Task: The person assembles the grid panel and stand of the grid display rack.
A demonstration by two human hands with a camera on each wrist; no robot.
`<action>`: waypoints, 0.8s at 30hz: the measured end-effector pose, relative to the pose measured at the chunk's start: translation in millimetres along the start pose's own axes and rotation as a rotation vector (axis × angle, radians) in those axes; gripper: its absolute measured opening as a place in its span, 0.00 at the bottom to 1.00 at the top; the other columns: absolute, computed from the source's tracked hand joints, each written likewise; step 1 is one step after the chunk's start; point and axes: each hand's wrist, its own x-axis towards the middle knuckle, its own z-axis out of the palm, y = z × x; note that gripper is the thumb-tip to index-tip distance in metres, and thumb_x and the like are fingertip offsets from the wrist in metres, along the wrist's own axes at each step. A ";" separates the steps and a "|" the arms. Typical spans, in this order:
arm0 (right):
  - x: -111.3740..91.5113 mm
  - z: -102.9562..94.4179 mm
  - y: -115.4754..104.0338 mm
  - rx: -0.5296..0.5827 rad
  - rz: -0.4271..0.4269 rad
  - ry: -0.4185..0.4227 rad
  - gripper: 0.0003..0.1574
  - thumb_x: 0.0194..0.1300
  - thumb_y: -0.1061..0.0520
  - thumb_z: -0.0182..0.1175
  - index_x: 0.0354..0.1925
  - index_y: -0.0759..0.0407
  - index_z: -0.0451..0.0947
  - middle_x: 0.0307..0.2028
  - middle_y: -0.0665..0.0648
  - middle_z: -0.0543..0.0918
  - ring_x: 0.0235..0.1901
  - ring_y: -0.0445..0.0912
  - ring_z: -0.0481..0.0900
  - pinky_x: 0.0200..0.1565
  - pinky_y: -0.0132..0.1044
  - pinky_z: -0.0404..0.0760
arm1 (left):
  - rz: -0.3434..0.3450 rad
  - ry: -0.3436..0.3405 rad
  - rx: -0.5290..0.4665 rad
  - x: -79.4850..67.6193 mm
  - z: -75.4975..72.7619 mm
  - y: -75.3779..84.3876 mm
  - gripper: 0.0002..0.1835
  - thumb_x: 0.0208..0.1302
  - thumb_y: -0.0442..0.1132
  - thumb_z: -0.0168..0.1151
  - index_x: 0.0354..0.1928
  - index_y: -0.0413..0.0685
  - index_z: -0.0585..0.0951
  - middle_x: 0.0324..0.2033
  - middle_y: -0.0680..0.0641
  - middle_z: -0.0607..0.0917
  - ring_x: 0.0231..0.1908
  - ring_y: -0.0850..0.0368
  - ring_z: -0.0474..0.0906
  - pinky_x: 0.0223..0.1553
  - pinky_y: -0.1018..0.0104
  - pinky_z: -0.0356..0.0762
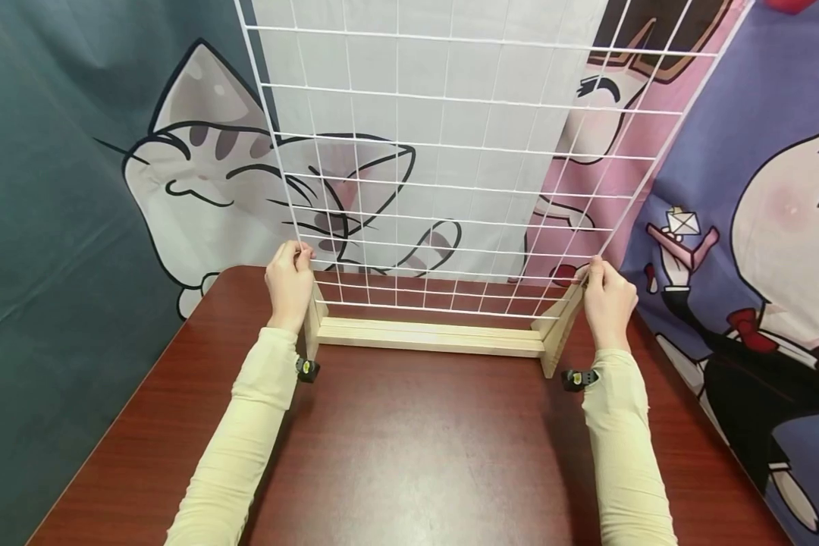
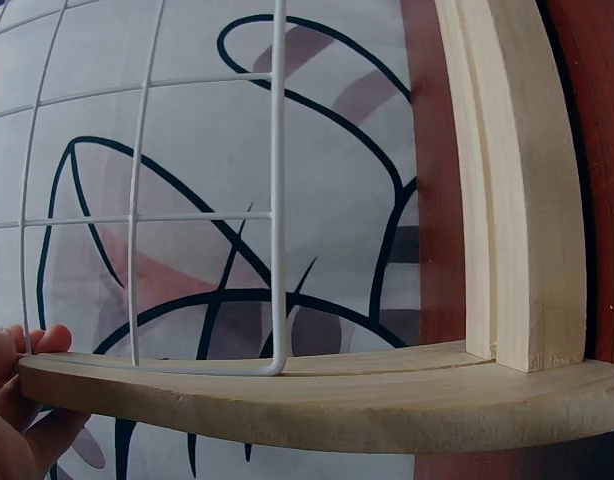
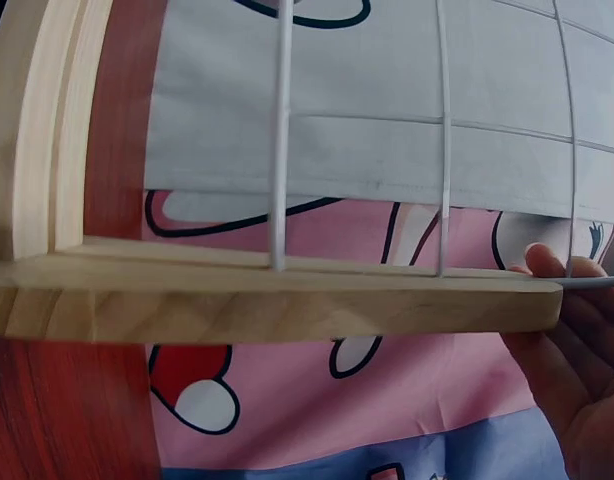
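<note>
A white wire grid panel stands upright between the two side pieces of a pale wooden stand. My left hand pinches the panel's left edge at the top of the left side piece. At the opposite edge, my right hand grips the wire beside the tip of the right side piece. The panel's lower corners lie along the inner faces of both side pieces. Between its bottom wire and the grooved crossbar, a gap shows in both wrist views.
The stand is on a brown wooden table. Behind it hangs a cloth backdrop printed with cartoon cats, close to the table's far edge. Another printed cloth hangs along the right side. Each wrist carries a small black camera.
</note>
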 end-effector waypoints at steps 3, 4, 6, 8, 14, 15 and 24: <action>-0.9 0.8 -2.1 0.002 0.032 -0.013 0.37 0.76 0.39 0.39 0.29 0.63 0.82 0.32 0.66 0.86 0.44 0.65 0.81 0.51 0.57 0.68 | -0.018 0.001 0.019 -1.1 0.0 -1.1 0.10 0.70 0.36 0.53 0.34 0.39 0.81 0.35 0.39 0.84 0.39 0.40 0.81 0.43 0.46 0.71; -1.2 1.1 -2.5 -0.001 0.040 -0.017 0.37 0.76 0.38 0.39 0.29 0.63 0.82 0.32 0.67 0.86 0.45 0.65 0.81 0.52 0.57 0.68 | -0.024 0.004 0.023 -1.2 0.0 -1.2 0.11 0.71 0.36 0.52 0.34 0.39 0.81 0.35 0.39 0.84 0.39 0.40 0.81 0.43 0.46 0.71; -1.5 1.8 -3.1 0.000 0.055 -0.024 0.37 0.75 0.37 0.40 0.30 0.62 0.82 0.32 0.66 0.86 0.45 0.65 0.80 0.53 0.56 0.68 | -0.032 0.015 0.030 -0.9 0.3 -0.9 0.13 0.72 0.37 0.50 0.34 0.39 0.81 0.34 0.39 0.84 0.39 0.40 0.81 0.42 0.46 0.71; -1.6 2.6 -3.2 0.001 0.067 -0.020 0.36 0.75 0.37 0.41 0.30 0.61 0.82 0.32 0.66 0.86 0.44 0.65 0.81 0.52 0.56 0.68 | -0.036 0.020 0.030 0.4 0.2 0.5 0.16 0.74 0.39 0.48 0.34 0.38 0.81 0.34 0.39 0.85 0.39 0.40 0.81 0.42 0.46 0.71; -1.3 2.0 -4.4 -0.004 0.076 0.011 0.35 0.74 0.39 0.42 0.30 0.63 0.83 0.31 0.65 0.86 0.41 0.65 0.81 0.48 0.54 0.68 | -0.047 0.009 0.041 5.7 0.7 4.0 0.21 0.76 0.45 0.44 0.33 0.40 0.81 0.33 0.40 0.85 0.38 0.41 0.81 0.44 0.46 0.72; -1.1 1.9 -4.8 -0.006 0.074 0.012 0.35 0.74 0.39 0.42 0.30 0.63 0.83 0.31 0.66 0.86 0.41 0.65 0.81 0.48 0.54 0.68 | -0.050 0.008 0.043 6.2 0.9 4.3 0.21 0.76 0.45 0.44 0.32 0.40 0.81 0.33 0.40 0.85 0.38 0.40 0.81 0.43 0.45 0.72; -1.5 3.2 -9.0 0.011 0.068 0.026 0.33 0.74 0.42 0.44 0.29 0.63 0.82 0.32 0.65 0.86 0.40 0.64 0.79 0.47 0.54 0.67 | -0.089 0.036 0.022 11.1 0.4 5.9 0.25 0.75 0.50 0.44 0.29 0.41 0.82 0.30 0.40 0.86 0.38 0.40 0.83 0.43 0.47 0.72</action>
